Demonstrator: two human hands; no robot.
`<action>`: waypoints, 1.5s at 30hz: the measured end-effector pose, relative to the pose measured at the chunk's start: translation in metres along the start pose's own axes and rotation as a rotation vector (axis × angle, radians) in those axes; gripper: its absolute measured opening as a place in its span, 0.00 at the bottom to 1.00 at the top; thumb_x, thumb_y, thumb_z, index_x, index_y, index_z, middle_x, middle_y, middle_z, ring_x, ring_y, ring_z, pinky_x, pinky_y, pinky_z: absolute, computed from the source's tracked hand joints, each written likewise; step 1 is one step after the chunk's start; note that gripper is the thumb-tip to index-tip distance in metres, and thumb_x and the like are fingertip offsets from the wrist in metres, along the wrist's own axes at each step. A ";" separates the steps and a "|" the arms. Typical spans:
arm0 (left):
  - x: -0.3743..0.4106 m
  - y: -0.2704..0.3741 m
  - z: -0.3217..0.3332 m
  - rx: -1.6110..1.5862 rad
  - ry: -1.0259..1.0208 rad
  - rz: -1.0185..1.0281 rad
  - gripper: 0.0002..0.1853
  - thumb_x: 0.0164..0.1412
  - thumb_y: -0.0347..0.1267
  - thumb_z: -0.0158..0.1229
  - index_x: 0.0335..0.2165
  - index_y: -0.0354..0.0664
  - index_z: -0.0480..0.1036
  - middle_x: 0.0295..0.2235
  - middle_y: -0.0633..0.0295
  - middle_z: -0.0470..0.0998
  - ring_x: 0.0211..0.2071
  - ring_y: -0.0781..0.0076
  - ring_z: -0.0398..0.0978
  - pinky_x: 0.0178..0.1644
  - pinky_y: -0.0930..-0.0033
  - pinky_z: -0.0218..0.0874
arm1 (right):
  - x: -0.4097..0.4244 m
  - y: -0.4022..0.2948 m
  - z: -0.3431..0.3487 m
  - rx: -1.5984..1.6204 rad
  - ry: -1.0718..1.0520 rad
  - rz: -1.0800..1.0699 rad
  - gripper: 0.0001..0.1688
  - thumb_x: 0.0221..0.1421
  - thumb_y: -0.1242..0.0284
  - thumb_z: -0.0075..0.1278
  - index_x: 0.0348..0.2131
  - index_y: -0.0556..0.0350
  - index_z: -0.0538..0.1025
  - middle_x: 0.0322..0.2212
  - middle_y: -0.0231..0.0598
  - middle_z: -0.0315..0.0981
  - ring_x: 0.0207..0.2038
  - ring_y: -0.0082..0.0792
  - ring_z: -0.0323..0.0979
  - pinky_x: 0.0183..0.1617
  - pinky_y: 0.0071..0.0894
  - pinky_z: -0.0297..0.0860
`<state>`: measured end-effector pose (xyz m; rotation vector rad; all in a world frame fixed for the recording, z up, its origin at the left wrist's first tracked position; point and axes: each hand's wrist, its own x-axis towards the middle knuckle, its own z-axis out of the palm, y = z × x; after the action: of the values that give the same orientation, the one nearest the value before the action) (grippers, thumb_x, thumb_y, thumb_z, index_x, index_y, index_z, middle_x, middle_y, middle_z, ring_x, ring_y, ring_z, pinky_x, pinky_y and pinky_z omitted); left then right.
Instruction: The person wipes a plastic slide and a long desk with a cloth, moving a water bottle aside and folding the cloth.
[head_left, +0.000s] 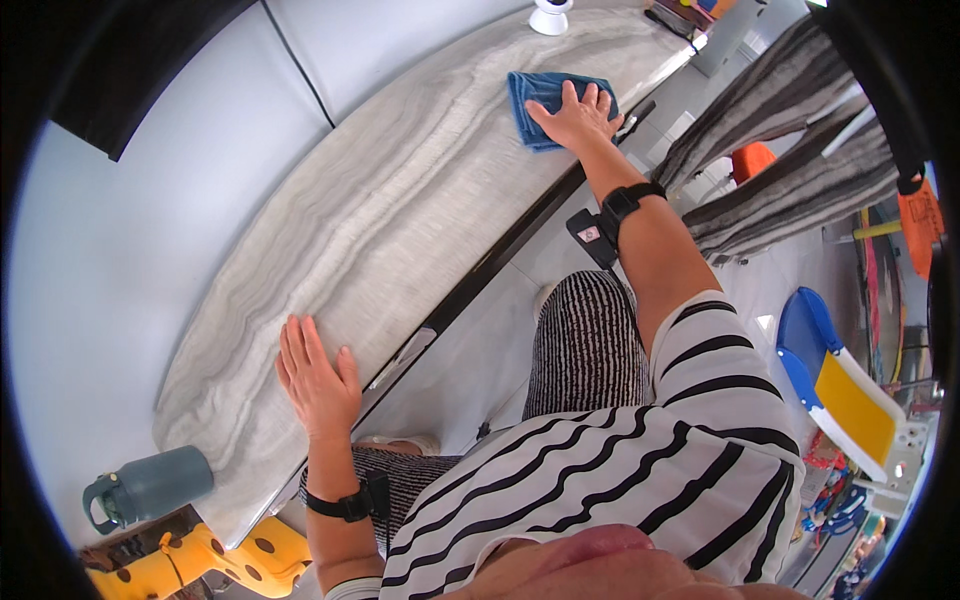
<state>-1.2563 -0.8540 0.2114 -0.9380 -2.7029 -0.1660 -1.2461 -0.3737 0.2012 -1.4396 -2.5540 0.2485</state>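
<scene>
A long marble-patterned tabletop (405, 217) runs diagonally before me. My right hand (581, 116) presses with spread fingers on a folded blue cloth (531, 127) lying near the table's front edge, toward the far end. Flat on the bare surface, near the other end, rests my left hand (319, 382), palm down, holding nothing. A grey-blue bottle with a handle (161, 480) stands at the table's left end, beyond my left hand. Both wrists wear black straps with small devices.
A small white device (550, 19) stands on the far end of the table. Dining-style chairs in grey streaked covers (810, 172) are at the right. A blue and yellow plastic slide (855, 397) stands on the floor; a yellow spotted giraffe figure (255, 555) is below the table's left end.
</scene>
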 end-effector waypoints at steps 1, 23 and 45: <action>0.001 0.001 -0.002 -0.001 -0.005 -0.002 0.31 0.57 0.37 0.50 0.57 0.35 0.57 0.59 0.47 0.57 0.60 0.49 0.53 0.61 0.48 0.44 | -0.003 -0.004 -0.001 -0.018 -0.019 -0.050 0.51 0.48 0.34 0.38 0.63 0.37 0.54 0.65 0.48 0.38 0.67 0.50 0.32 0.64 0.65 0.34; 0.018 -0.001 -0.021 -0.104 -0.145 -0.082 0.33 0.47 0.36 0.55 0.53 0.35 0.62 0.58 0.44 0.58 0.59 0.44 0.55 0.60 0.46 0.45 | 0.156 -0.084 0.046 -0.182 -0.078 -0.506 0.55 0.43 0.30 0.42 0.64 0.30 0.50 0.65 0.43 0.39 0.67 0.46 0.35 0.67 0.51 0.39; -0.048 -0.034 0.005 -0.259 -0.006 -0.126 0.30 0.52 0.42 0.57 0.51 0.37 0.64 0.56 0.52 0.60 0.60 0.56 0.52 0.62 0.52 0.44 | 0.021 -0.175 0.130 -0.247 -0.143 -0.844 0.45 0.54 0.36 0.33 0.64 0.29 0.49 0.65 0.38 0.40 0.66 0.46 0.38 0.60 0.71 0.44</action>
<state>-1.2425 -0.9082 0.1920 -0.8342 -2.7918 -0.5509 -1.4340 -0.4516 0.1199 -0.2909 -3.1135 -0.1075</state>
